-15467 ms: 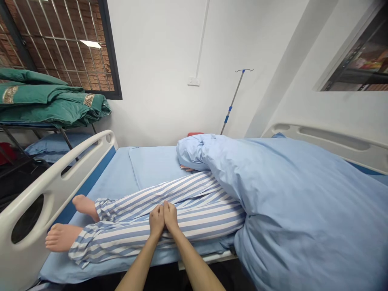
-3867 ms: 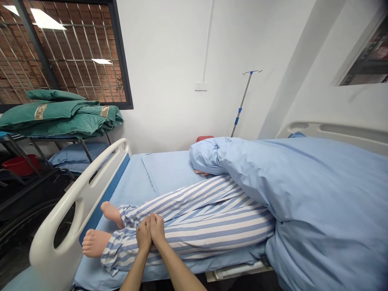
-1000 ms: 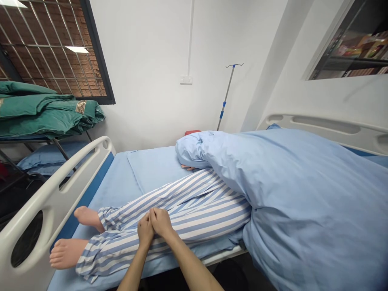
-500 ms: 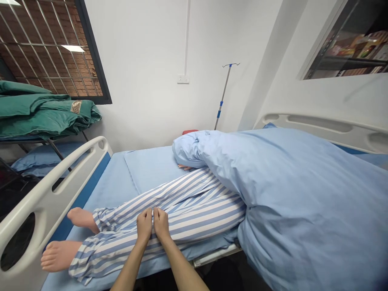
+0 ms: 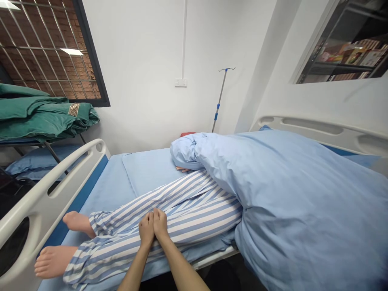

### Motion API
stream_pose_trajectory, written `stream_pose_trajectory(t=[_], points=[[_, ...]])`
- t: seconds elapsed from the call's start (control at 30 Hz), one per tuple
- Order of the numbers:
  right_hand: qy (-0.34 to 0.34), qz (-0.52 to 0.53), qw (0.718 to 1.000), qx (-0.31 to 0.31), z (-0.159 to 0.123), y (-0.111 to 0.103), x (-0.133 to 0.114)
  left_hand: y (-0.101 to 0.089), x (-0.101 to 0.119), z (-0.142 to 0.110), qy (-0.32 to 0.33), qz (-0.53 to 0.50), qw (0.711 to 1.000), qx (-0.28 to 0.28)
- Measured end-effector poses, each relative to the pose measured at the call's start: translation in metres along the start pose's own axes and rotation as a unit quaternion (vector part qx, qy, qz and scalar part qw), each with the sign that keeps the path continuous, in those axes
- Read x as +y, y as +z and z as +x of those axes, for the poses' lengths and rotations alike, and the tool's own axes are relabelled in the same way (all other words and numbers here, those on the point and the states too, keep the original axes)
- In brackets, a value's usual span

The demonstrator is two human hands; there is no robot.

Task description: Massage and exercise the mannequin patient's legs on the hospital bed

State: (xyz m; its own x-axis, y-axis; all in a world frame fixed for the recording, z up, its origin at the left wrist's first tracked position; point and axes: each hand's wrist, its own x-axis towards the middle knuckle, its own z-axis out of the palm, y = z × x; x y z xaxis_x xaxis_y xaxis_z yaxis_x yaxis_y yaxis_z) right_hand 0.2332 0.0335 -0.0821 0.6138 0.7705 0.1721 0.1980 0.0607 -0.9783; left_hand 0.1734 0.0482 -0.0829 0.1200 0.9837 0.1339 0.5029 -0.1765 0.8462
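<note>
In the head view, the left hand [image 5: 147, 230] and the right hand [image 5: 159, 223] lie together, side by side and touching, on the blue-and-white striped trousers [image 5: 194, 210] of a figure on a hospital bed. Whether they grip the cloth cannot be told. The trousers cover 2 legs lying across the blue sheet [image 5: 148, 171], ending at 2 bare feet [image 5: 54, 260] near the white side rail [image 5: 45, 198]. A light blue duvet [image 5: 297, 202] covers the rest of the figure, with a hand [image 5: 182, 169] showing under its edge. Beyond stand a drip pole [image 5: 220, 97] and a wall socket [image 5: 180, 82]. Folded green blankets [image 5: 39, 115] lie on a rack, with a blue pillow [image 5: 39, 161] below them.
</note>
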Motion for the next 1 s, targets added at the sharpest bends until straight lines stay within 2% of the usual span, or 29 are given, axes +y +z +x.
stream_pose_trajectory(t=[0.1, 0.23, 0.4, 0.53, 0.6, 0.7, 0.83, 0.9, 1.0], points=[[-0.006, -0.058, 0.998, -0.021, 0.005, -0.005, -0.009, -0.002, 0.003, 0.001, -0.011, -0.006, 1.000, -0.003], [-0.051, -0.089, 0.994, -0.030, 0.009, -0.017, -0.018, -0.002, 0.005, -0.001, 0.004, -0.004, 1.000, -0.014], [-0.060, -0.091, 0.994, -0.020, 0.005, -0.025, 0.002, 0.002, 0.006, -0.005, 0.019, 0.026, 0.999, 0.005], [-0.039, -0.065, 0.997, -0.018, 0.005, -0.027, 0.014, 0.004, 0.008, -0.007, 0.019, 0.059, 0.998, 0.001], [-0.037, -0.051, 0.998, -0.026, 0.006, -0.028, 0.014, 0.005, 0.013, -0.005, 0.001, 0.053, 0.998, 0.019], [-0.034, -0.033, 0.999, -0.023, 0.007, -0.028, 0.012, 0.008, 0.026, 0.001, -0.029, 0.007, 0.998, 0.062], [-0.025, 0.000, 0.999, -0.024, 0.008, -0.028, 0.012, 0.015, 0.045, 0.008, -0.026, -0.072, 0.993, 0.087], [-0.017, 0.023, 0.999, -0.030, 0.010, -0.029, 0.012, 0.019, 0.046, 0.006, -0.020, -0.082, 0.993, 0.083], [0.000, 0.056, 0.998, -0.022, 0.011, -0.029, 0.013, 0.025, 0.037, -0.003, -0.014, -0.034, 0.998, 0.057]])
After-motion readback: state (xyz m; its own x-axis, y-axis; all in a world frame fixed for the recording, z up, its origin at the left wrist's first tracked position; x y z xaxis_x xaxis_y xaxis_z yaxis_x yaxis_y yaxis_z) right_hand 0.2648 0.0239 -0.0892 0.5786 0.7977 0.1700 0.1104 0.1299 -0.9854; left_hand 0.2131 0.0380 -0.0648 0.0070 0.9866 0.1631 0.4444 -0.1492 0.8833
